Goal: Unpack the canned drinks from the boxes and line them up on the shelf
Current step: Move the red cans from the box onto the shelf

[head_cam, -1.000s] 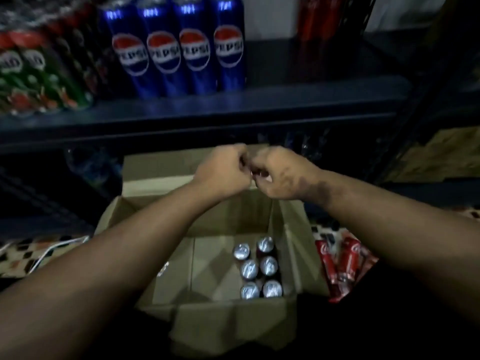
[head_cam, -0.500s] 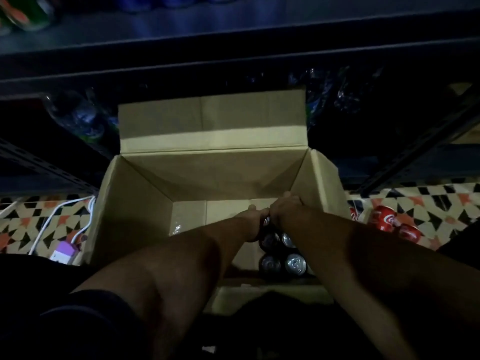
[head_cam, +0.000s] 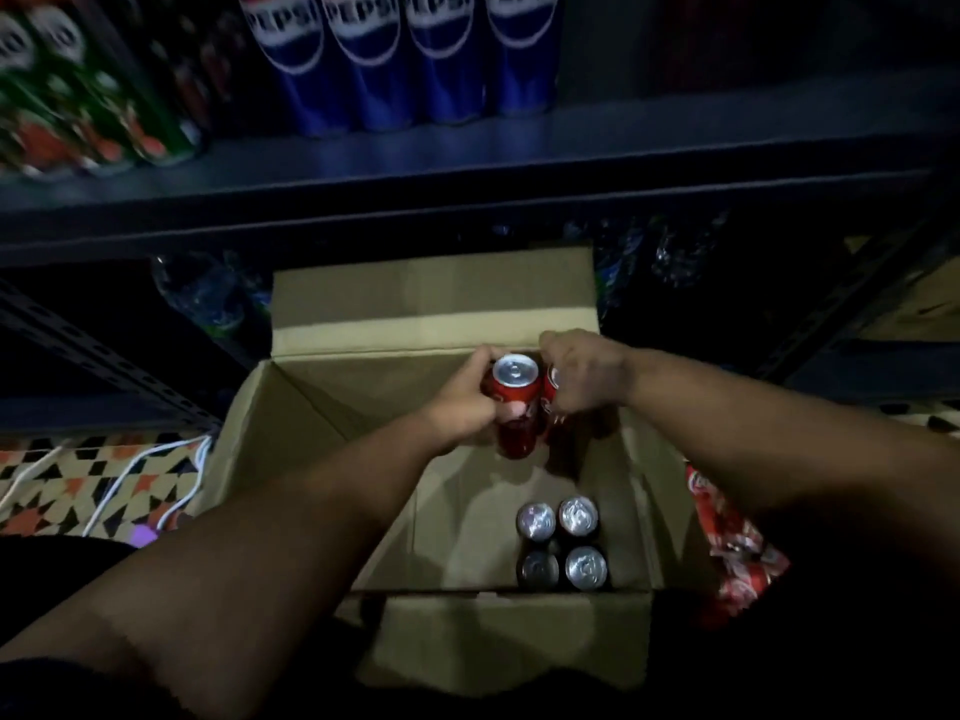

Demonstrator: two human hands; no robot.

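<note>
While we hold two cans above the box, the shelf lies up and far from them, so the coming move turns on that direction.

Red can, left hand: the red can (head_cam: 514,402) stands upright, its long axis vertical and its silver lid facing us; it hangs over the far half of the cardboard box (head_cam: 322,407), clear of the floor of the box.
Second can, right hand: a second red can (head_cam: 549,402) touches the first on its right, mostly hidden by our fingers; we judge it upright too.
Left hand: our left hand (head_cam: 470,402) wraps the first can from the left, fingers curled round its body.
Right hand: our right hand (head_cam: 584,376) grips the second can from the right, fingers curled over it.
Nearer hand: both hands sit level, so neither is clearly closer to the shelf.
Shelf: the shelf (head_cam: 675,132) runs across the far side, bare to the right of the Pepsi cans (head_cam: 405,59); we judge that gap the likely target.
Left in box: four cans (head_cam: 563,543) stand at the near right corner.
Outside: red packaging (head_cam: 727,537) lies right of the box on the patterned floor (head_cam: 62,485).
</note>
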